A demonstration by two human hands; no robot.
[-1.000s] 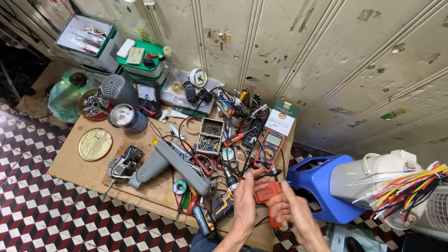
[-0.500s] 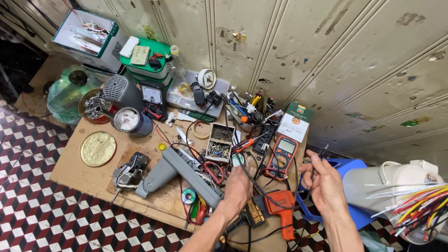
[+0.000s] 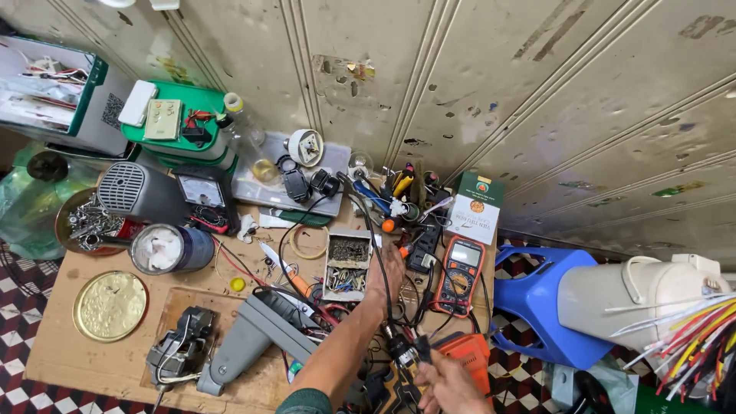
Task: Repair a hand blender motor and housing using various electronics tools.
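Orange and black meter [image 3: 460, 274] lies face up on the wooden desk [image 3: 69, 356], just right of where the left hand [image 3: 386, 277] has come to rest. Half a second ago that hand sat lower, near the front edge by the grey tool; it has since reached further in, and its forearm now runs up from the bottom of the view across a tangle of black and red wires [image 3: 360, 230]. The right hand [image 3: 448, 383] has dropped as well: it was raised and spread beside the meter, and is now low at the front, just beside the orange tool [image 3: 469, 354].

Judging by this, the work has shifted from the front edge toward the middle of the desk, with the cable between the two hands.

The left hand lies palm down, fingers curled over the wires right beside the small parts box [image 3: 346, 264]; whether they actually pinch a wire I cannot tell. The right hand's fingers are closed on a small dark plug [image 3: 405, 354] at the end of a black cable, held just above the desk edge. The grey tool [image 3: 249, 337] rests untouched left of the forearm.
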